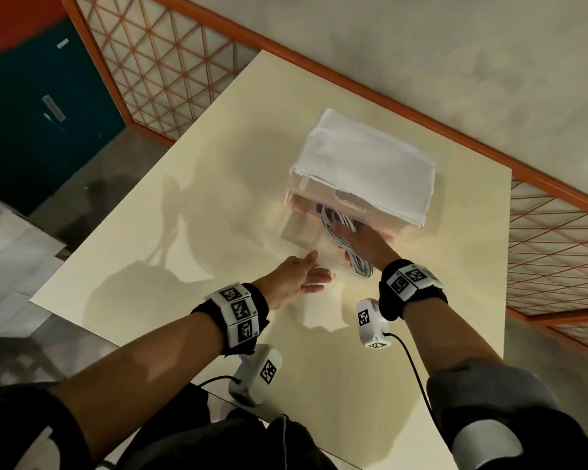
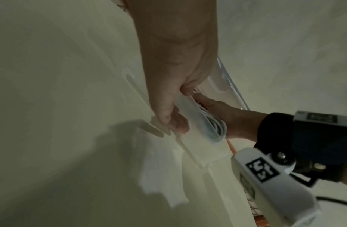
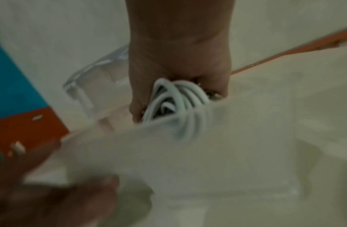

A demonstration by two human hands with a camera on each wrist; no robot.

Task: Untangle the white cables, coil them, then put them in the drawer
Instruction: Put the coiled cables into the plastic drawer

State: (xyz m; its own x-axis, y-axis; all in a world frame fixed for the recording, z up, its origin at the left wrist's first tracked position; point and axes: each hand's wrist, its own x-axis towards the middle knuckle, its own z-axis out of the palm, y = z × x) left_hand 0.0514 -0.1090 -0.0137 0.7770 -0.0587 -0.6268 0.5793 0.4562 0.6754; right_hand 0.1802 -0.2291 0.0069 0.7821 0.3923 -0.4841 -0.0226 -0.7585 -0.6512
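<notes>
A coil of white cables [image 1: 352, 257] lies in the pulled-out clear drawer [image 1: 296, 234] of a small drawer unit [image 1: 364, 212]. My right hand [image 1: 362, 242] reaches into the drawer from above. In the right wrist view its fingers [image 3: 136, 107] and thumb curl round the cables [image 3: 174, 101]. My left hand [image 1: 306, 278] is at the drawer's front wall with its fingers straight and touching the wall [image 2: 190, 113]. The left wrist view shows the cables [image 2: 215, 125] just behind that wall, under the right hand [image 2: 225, 110].
A white cloth [image 1: 367, 161] covers the top of the drawer unit, which stands on a cream table [image 1: 184, 232]. An orange-framed lattice screen [image 1: 170, 69] runs behind the table. A blue cabinet [image 1: 38, 106] stands on the floor at left.
</notes>
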